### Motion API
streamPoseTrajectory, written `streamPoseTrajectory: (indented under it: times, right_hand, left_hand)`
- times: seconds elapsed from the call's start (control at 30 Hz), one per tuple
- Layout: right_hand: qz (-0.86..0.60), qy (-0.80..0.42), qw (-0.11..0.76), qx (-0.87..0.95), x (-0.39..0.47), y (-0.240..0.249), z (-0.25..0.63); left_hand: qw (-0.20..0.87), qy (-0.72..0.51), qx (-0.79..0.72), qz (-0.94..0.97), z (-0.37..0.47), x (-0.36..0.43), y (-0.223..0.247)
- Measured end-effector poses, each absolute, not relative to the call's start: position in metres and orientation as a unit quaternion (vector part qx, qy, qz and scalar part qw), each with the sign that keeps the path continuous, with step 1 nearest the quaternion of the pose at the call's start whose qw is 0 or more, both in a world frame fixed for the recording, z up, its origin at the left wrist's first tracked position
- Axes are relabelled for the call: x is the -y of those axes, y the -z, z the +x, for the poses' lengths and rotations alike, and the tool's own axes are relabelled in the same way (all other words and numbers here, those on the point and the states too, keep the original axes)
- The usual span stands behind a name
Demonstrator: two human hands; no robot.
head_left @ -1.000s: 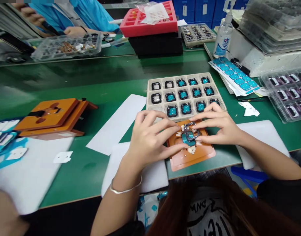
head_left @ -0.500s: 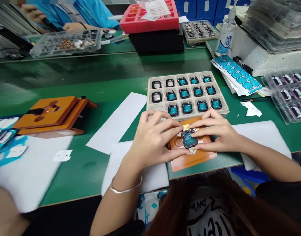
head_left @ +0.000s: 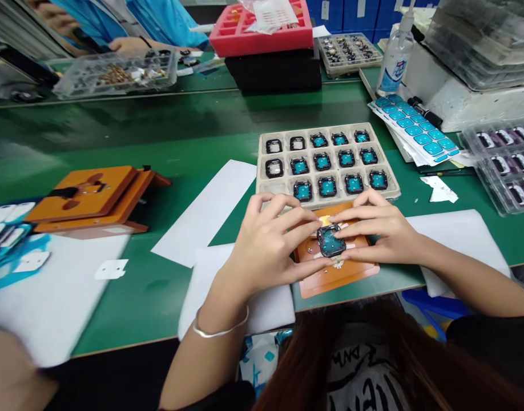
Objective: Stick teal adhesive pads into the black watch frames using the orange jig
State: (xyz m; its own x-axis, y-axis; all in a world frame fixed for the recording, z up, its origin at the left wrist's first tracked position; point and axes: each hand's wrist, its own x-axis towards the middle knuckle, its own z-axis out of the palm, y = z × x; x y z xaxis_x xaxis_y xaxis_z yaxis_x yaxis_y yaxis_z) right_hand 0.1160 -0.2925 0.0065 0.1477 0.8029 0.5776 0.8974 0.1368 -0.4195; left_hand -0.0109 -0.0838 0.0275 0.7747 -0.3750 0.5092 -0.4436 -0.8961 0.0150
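A black square watch-case frame [head_left: 331, 240] with a teal film inside sits over an orange fixture plate [head_left: 330, 279] at the table's front edge. My left hand [head_left: 273, 242] reaches in from the left, its thumb at the frame's lower edge and its fingertips at the upper left. From the right, my right hand [head_left: 379, 231] grips the other side, a fingertip pressing on the teal face and the thumb near the lower right corner. A yellow piece [head_left: 325, 220] shows just above the frame. Parts of the plate are hidden under my hands.
Behind the plate stands a beige tray [head_left: 262, 187] with several similar frames, most with teal faces. Teal sticker sheets [head_left: 416, 128] and a pump bottle [head_left: 394, 57] lie to the right. An orange fixture [head_left: 91, 197] and a white paper strip [head_left: 206, 214] are left. A co-worker's blue sleeve [head_left: 172, 23] shows behind.
Both hands stay on the watch-case frame with almost the same hold. The whole view has shifted very slightly.
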Motion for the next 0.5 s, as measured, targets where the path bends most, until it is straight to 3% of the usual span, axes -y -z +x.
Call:
streamPoseTrajectory:
  times: [0.5]
  right_hand:
    - [-0.639,0.08,0.384,0.661,0.2924,-0.0086,0.1161]
  left_hand:
    - [0.078,-0.25,0.211,0.942,-0.0125,0.086,-0.0293]
